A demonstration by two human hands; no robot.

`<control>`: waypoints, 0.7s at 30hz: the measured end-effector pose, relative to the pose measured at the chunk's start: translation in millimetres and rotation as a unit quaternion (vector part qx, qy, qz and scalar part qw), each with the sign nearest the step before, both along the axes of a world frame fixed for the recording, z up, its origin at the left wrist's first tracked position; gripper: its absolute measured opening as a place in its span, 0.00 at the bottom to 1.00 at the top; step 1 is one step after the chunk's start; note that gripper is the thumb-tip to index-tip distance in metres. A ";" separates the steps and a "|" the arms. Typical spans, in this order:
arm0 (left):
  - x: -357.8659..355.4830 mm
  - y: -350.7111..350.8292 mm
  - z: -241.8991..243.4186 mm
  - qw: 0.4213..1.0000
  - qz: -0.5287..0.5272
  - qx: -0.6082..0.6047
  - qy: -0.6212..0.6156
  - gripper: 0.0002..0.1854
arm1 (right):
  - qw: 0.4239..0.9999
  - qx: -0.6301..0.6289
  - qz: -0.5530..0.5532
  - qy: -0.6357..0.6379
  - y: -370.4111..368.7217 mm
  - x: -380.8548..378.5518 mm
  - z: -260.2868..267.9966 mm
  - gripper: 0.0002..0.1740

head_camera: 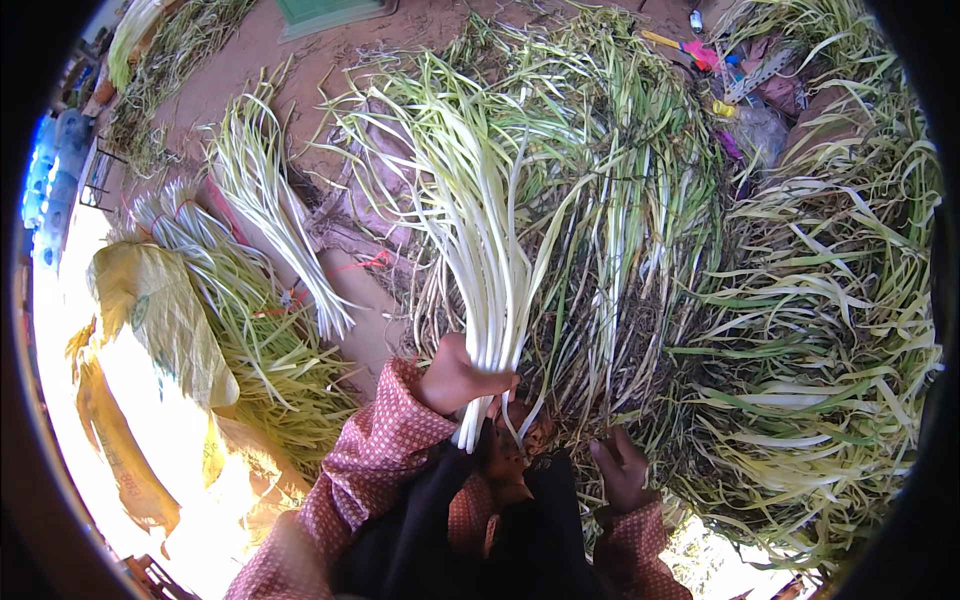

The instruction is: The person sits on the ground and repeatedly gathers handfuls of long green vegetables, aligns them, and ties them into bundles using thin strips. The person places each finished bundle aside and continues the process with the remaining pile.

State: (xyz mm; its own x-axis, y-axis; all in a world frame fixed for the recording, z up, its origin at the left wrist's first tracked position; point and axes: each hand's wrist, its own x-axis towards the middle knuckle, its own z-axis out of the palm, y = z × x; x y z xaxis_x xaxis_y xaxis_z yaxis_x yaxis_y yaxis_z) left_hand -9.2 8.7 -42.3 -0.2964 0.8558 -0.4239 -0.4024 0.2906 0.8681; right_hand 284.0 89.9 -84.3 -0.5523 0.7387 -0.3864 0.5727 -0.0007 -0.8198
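Observation:
My left hand point(463, 379) grips the lower white ends of a bunch of long leafy stalks point(476, 262), possibly garlic greens. Their pale green leaf ends fan out away from me, and cut-looking white tips stick out below my fist. Right of it, my right hand point(624, 466) has its fingers curled at the near edge of a heap of untrimmed stalks point(611, 247) with brown roots and dry skins. Whether something thin is between those fingers cannot be made out. A foot, partly hidden, shows just beyond my dark garment point(420, 517).
A smaller bunch of clean stalks point(274, 202) lies left on the ground. Beside it are tied bundles point(206, 240) and a yellowish woven sack point(161, 307). Loose leaves point(802, 337) pile up at right. A green plastic container point(334, 11) stands at the far edge; plastic litter point(750, 127) lies far right.

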 end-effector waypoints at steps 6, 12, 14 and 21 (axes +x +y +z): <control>1.5 1.6 0.7 1.000 0.001 -0.009 -0.030 0.05 | 0.936 -0.233 -0.015 0.262 37.7 -175.1 28.4 0.10; 0.7 -4.7 -8.4 0.996 0.017 0.070 -0.044 0.04 | 0.975 -0.014 -0.111 0.190 79.8 -135.5 46.3 0.06; 1.5 -6.1 -10.9 0.996 0.011 0.068 -0.050 0.05 | 0.979 0.037 -0.117 0.165 81.8 -117.2 52.6 0.05; 3.4 -2.4 -4.4 0.999 0.020 0.028 -0.033 0.02 | 0.971 -0.153 0.028 0.179 6.9 -131.7 31.9 0.06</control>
